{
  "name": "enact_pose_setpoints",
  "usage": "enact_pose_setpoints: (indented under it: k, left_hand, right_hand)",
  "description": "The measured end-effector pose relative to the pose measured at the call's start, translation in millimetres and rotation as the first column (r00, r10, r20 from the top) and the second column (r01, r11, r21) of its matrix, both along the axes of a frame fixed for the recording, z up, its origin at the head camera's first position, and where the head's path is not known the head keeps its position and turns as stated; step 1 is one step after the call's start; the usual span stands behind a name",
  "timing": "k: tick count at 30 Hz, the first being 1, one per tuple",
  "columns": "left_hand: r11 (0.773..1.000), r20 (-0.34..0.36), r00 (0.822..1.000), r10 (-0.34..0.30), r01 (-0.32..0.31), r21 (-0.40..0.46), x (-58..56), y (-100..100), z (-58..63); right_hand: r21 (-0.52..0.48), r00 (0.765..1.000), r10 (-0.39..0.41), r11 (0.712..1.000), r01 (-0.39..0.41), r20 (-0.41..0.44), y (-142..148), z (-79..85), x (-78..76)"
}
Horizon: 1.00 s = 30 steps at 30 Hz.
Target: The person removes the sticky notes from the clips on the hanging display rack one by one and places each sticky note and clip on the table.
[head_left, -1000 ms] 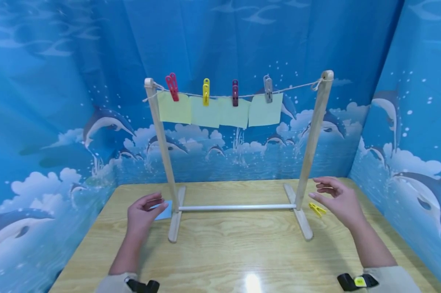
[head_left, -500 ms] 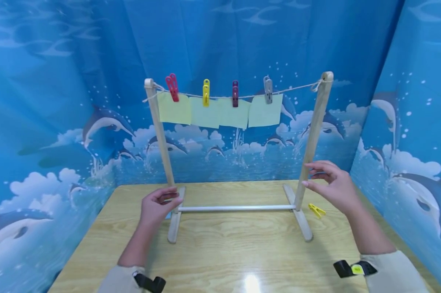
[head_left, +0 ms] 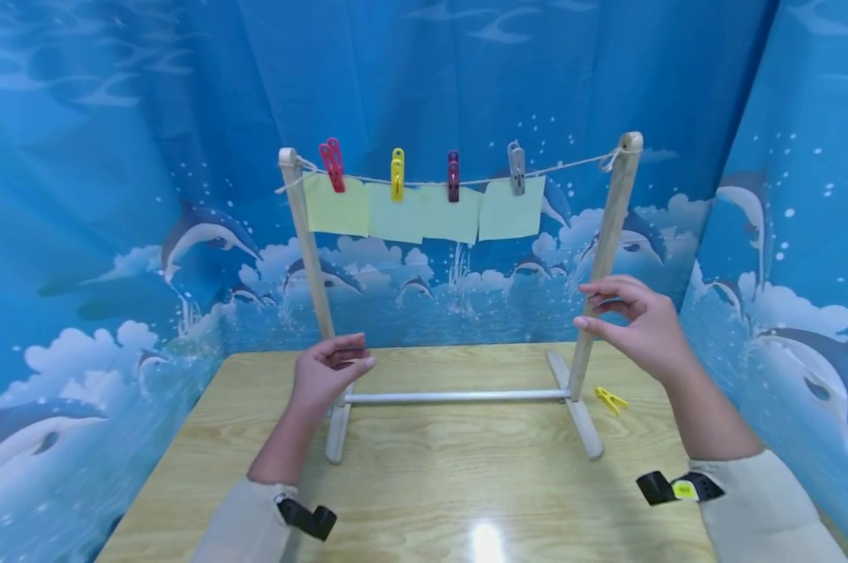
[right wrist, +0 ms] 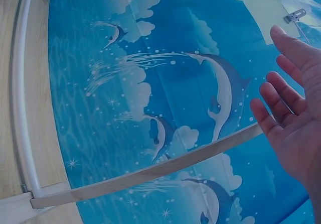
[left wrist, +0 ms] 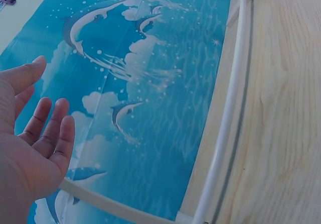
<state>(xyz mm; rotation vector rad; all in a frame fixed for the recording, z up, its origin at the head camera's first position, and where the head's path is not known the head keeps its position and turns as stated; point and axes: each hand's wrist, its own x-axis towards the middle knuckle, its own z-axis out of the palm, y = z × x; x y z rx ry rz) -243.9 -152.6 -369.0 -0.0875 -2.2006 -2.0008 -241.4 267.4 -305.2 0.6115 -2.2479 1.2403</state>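
My left hand point(head_left: 328, 371) is raised before the lower part of the rack's left post point(head_left: 311, 258), fingers loosely bent and holding nothing. In front of the right post point(head_left: 610, 223) hovers my right hand point(head_left: 635, 324), also holding nothing, thumb apart from the fingers. A string point(head_left: 572, 165) runs between the post tops. Pale yellow-green paper squares point(head_left: 510, 215) hang from it by a red clothespin point(head_left: 332, 166), a yellow clothespin point(head_left: 397, 175), a dark red clothespin point(head_left: 454, 177) and a grey clothespin point(head_left: 516, 169). The left wrist view shows an empty palm.
A loose yellow clothespin point(head_left: 611, 400) lies on the wooden table point(head_left: 459, 469), right of the rack's right foot point(head_left: 580, 418). A white bar point(head_left: 459, 396) joins the feet low down. Behind and beside stands a blue dolphin-print curtain point(head_left: 424, 86).
Both hands have risen; the left moved right and the right slightly left. The blue paper by the left foot, visible earlier, is now hidden behind the left hand and arm. The hung papers stay put.
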Motion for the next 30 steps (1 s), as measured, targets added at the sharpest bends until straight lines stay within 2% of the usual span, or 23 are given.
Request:
enact_pose_setpoints:
  k: [6, 18, 30]
  left_hand:
    - [1.0, 0.01, 1.0, -0.029, 0.028, 0.008, -1.8, 7.7, 9.3]
    - [0.994, -0.077, 0.991, -0.106, 0.107, 0.013, -8.7, 29.0, 22.8]
    - [0.987, -0.107, 0.982, -0.157, 0.155, -0.027, -15.7, 57.2, 40.3]
  right_hand:
    - [0.004, 0.999, 0.025, 1.0, -0.025, -0.023, -5.1, 11.6, 0.6]
    - [0.009, 0.994, 0.081, 0.997, -0.081, -0.075, -10.4, 32.4, 0.4]
    - [0.064, 0.985, 0.088, 0.995, -0.079, -0.15, -16.7, 56.9, -1.6]
